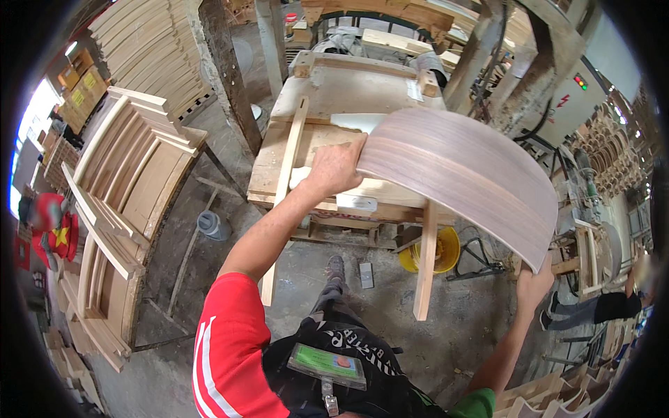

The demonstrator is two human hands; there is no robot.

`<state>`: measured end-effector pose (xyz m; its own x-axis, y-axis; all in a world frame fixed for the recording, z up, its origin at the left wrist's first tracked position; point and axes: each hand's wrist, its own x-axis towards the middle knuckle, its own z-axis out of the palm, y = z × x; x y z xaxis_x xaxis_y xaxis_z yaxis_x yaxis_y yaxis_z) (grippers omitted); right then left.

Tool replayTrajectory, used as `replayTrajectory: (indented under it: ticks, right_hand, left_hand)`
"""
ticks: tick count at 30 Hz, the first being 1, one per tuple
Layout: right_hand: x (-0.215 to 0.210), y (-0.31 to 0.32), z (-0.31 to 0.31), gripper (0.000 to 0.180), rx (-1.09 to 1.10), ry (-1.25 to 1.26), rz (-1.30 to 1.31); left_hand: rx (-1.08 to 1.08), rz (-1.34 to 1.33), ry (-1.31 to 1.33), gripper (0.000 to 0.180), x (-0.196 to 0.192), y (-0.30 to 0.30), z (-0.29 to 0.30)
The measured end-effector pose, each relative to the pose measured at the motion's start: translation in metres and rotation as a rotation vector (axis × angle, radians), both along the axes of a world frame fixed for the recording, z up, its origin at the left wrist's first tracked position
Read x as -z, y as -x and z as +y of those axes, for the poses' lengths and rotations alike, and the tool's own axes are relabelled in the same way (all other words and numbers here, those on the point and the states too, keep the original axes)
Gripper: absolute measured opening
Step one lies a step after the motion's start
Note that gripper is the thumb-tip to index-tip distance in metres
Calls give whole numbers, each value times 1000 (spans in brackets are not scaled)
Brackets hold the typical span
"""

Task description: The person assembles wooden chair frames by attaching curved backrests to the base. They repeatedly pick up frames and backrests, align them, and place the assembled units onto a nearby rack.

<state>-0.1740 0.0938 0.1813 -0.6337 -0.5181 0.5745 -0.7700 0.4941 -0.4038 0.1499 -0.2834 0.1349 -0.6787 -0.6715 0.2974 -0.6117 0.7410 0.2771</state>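
Observation:
A large curved panel (460, 167) with grey-brown wood-grain veneer arches in front of me, over the right side of a wooden workbench (334, 90). My left hand (334, 167) grips the panel's upper left end, just above the bench top. Lower right, my right hand (533, 285) holds the panel's other end, which hangs down near knee height. The panel is off the bench, carried between both hands.
Two wooden strips (426, 265) (286, 188) lean against the bench. A yellow bucket (446, 247) sits under it and a grey can (209, 224) on the floor. Stacked curved wooden frames (118, 202) fill the left. Another person (613, 303) crouches at the right by machinery.

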Motion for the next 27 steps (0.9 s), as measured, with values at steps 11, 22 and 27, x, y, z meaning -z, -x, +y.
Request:
replayTrajectory:
  ticks: [11,22,27]
  right_hand:
    - [26,22,-309,44,-189,-34,14]
    - [95,56,-458,50,-207,-78,-52]
    - [113,69,-467,51,-196,-103,-63]
  left_hand:
    - [-339,124,186,49,65,-41,-234]
    - [-431,264,132,35,94,-38,-324]
    - [-433,222,122,38,104,-35,-325]
